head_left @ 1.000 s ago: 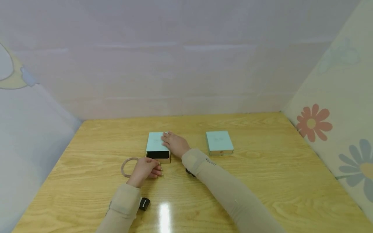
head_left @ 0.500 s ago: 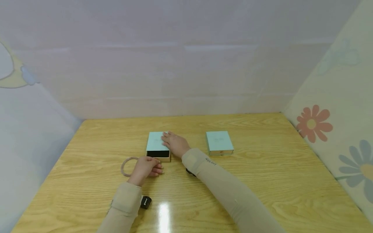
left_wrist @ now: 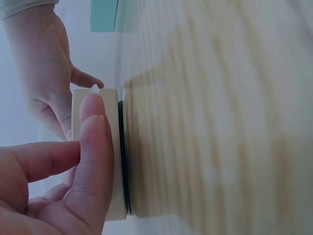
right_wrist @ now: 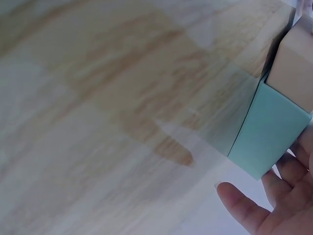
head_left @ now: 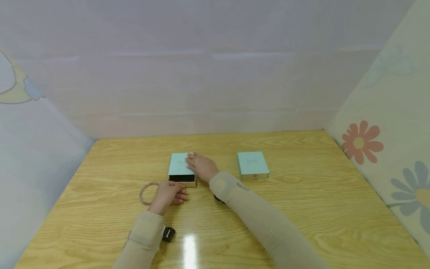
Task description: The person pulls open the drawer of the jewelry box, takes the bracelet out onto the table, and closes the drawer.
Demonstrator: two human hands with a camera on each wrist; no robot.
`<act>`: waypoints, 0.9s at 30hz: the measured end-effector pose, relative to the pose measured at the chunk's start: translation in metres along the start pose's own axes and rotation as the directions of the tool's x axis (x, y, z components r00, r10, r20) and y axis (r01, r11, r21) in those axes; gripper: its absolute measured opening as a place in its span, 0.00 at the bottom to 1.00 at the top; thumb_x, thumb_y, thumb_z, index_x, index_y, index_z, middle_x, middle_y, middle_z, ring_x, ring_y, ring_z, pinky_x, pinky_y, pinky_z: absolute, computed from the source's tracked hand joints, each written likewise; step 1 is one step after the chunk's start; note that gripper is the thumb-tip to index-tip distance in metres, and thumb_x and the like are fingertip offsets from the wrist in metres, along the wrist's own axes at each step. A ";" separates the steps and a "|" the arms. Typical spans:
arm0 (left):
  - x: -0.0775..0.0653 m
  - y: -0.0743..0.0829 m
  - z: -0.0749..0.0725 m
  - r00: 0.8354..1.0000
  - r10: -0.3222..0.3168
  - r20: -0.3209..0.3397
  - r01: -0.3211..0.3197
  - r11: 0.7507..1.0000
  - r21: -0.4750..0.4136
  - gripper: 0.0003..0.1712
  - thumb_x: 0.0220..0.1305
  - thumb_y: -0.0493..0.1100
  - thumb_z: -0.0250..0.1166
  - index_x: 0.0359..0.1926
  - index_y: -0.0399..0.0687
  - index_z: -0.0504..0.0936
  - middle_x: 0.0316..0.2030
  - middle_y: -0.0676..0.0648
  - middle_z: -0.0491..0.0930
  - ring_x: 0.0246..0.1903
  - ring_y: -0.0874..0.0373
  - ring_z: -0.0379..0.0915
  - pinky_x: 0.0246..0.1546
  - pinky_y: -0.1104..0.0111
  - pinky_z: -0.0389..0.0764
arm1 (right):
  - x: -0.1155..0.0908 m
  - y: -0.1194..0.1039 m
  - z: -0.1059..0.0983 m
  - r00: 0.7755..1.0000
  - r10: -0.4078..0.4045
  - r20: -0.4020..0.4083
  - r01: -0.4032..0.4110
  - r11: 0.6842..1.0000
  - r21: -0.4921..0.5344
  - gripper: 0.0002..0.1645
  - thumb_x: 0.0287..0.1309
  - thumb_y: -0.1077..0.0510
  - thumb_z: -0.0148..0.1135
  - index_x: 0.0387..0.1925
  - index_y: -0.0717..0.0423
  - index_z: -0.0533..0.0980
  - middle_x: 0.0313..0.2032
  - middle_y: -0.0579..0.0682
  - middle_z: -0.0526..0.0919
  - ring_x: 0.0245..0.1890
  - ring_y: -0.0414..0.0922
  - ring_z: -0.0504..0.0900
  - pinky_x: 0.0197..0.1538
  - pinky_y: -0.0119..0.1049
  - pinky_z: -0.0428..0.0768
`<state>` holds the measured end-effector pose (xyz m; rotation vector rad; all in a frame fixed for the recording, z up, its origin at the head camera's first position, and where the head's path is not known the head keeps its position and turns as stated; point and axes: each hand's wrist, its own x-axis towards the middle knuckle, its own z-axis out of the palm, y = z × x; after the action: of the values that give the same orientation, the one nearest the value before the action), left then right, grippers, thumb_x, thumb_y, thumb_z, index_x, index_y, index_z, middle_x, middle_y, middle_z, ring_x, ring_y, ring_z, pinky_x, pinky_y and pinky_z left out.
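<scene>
Yellow wood-grain table (head_left: 302,209); left of centre, a square mint-green box (head_left: 178,165) with a black-lined tan drawer (head_left: 190,184) part-way out, pinched at the front by the left hand (head_left: 166,195) (exact hold hidden). Faint lettering on top, unreadable. Touched there by the loosely extended right hand (head_left: 203,166).

Under the right hand (head_left: 202,167), the turquoise box cover (head_left: 177,164) looks like smooth, matt card; the second box (head_left: 252,163), to that hand's right, shows the same finish. At the left hand's (head_left: 167,194) fingertips, the drawer (head_left: 190,184) has a smooth, papery front and dull black lining (head_left: 183,178). Beneath both hands, the wood-grained table top (head_left: 302,209) is glossy, mirroring light. Matt cloth sleeves (head_left: 272,228) run back from the hands.
</scene>
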<state>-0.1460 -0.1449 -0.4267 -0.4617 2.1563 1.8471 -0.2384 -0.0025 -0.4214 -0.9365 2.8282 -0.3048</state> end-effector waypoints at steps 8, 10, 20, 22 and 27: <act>0.002 0.001 0.001 1.000 -0.003 -0.005 0.003 1.000 -0.009 0.13 0.72 0.31 0.51 0.45 0.21 0.76 0.26 0.44 0.82 0.22 0.62 0.80 0.23 0.73 0.81 | -0.001 -0.001 -0.002 1.000 0.007 0.001 -0.007 1.000 -0.011 0.27 0.74 0.48 0.45 0.69 0.52 0.66 0.71 0.47 0.61 0.71 0.46 0.57 0.70 0.39 0.58; 0.003 0.001 0.002 1.000 -0.005 -0.003 0.005 1.000 -0.011 0.13 0.71 0.31 0.50 0.46 0.21 0.76 0.26 0.44 0.82 0.22 0.62 0.80 0.23 0.73 0.81 | -0.001 -0.001 -0.002 1.000 0.003 0.001 -0.003 1.000 -0.011 0.27 0.74 0.48 0.45 0.69 0.52 0.66 0.71 0.48 0.62 0.71 0.46 0.57 0.70 0.39 0.58; 0.004 0.002 0.002 1.000 -0.008 0.002 0.008 1.000 -0.011 0.13 0.71 0.31 0.50 0.47 0.21 0.75 0.27 0.43 0.82 0.21 0.62 0.80 0.23 0.72 0.81 | -0.001 -0.001 0.000 1.000 -0.005 -0.017 0.004 1.000 -0.012 0.26 0.74 0.49 0.46 0.68 0.53 0.67 0.70 0.48 0.63 0.71 0.46 0.59 0.70 0.38 0.59; 0.004 0.003 0.001 1.000 -0.013 0.004 0.013 1.000 0.000 0.14 0.72 0.32 0.50 0.47 0.22 0.76 0.27 0.43 0.82 0.21 0.62 0.80 0.24 0.71 0.81 | -0.001 -0.001 0.000 1.000 -0.004 -0.019 0.003 1.000 -0.007 0.26 0.74 0.49 0.46 0.68 0.53 0.68 0.70 0.48 0.63 0.71 0.46 0.59 0.70 0.39 0.59; 0.005 0.004 0.000 1.000 -0.020 0.007 0.020 1.000 0.010 0.14 0.72 0.33 0.51 0.48 0.23 0.76 0.28 0.43 0.82 0.21 0.62 0.79 0.24 0.72 0.81 | -0.001 -0.001 0.000 1.000 -0.004 -0.019 0.004 1.000 -0.002 0.26 0.74 0.49 0.46 0.68 0.53 0.67 0.70 0.48 0.63 0.71 0.46 0.59 0.70 0.39 0.60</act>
<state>-0.1524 -0.1447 -0.4256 -0.4720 2.1469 1.8243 -0.2374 -0.0023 -0.4208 -0.9444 2.8451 -0.3132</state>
